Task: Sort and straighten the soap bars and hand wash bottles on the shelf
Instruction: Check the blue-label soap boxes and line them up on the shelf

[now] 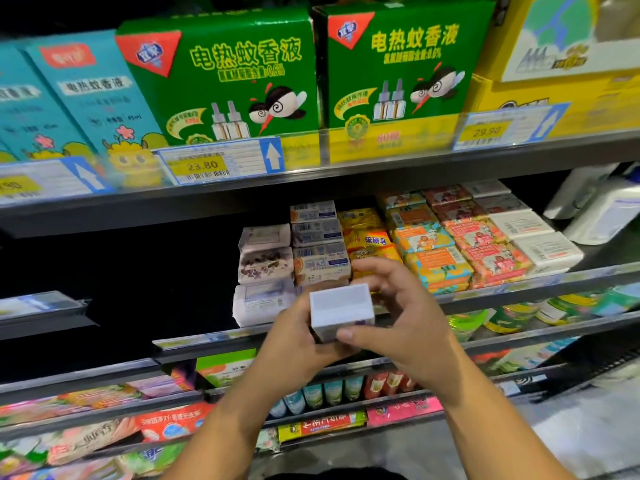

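soap box (341, 311) white, lilac edge; top-shelf cartons (221, 77) green with yellow text, red corner; left cartons (90, 98) teal; soap bars (438, 263) orange-teal print, next row (485, 244) pink-red

A small white soap box (341, 311) is held up in front of the shelf (519, 289), tilted, its blank top face toward us, with a purple mark at its lower right corner. At its 12 o'clock, rows of wrapped soap bars lie flat on the shelf, running front to back: pale patterned ones (265, 263), white-and-blue ones (320, 252), yellow ones (369, 240), blue-and-orange ones (427, 245), pink ones (479, 239) and plain white ones (535, 239) toward 2 o'clock.
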